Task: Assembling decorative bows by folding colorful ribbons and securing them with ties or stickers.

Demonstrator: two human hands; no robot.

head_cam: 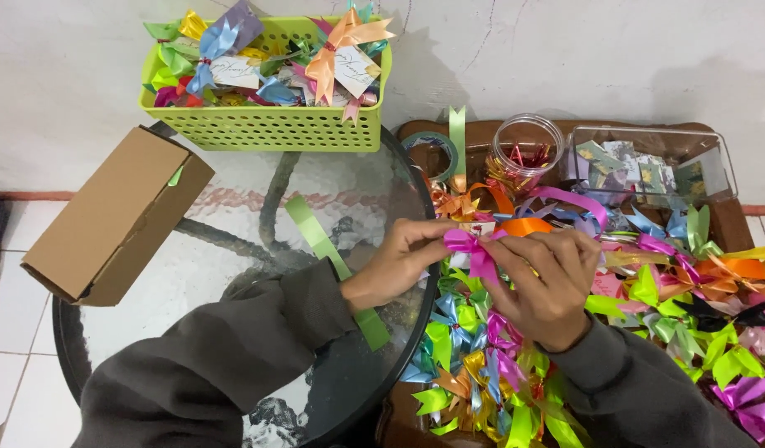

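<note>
Both hands pinch a pink ribbon bow (474,249) between them above the edge of a round glass table (233,241). My left hand (395,265) grips the bow's left loop with thumb and fingers. My right hand (548,286) holds its middle and right side. Under and around the hands lies a heap of coloured ribbon bows (498,373) in green, blue, pink, gold and orange. A loose green ribbon strip (328,257) lies on the glass beside my left forearm.
A lime green basket (266,124) full of bows with paper tags stands at the table's far side. A cardboard box (117,216) sits at left. A clear jar (527,149), a tape roll (432,153) and a clear plastic container (648,166) stand behind the heap.
</note>
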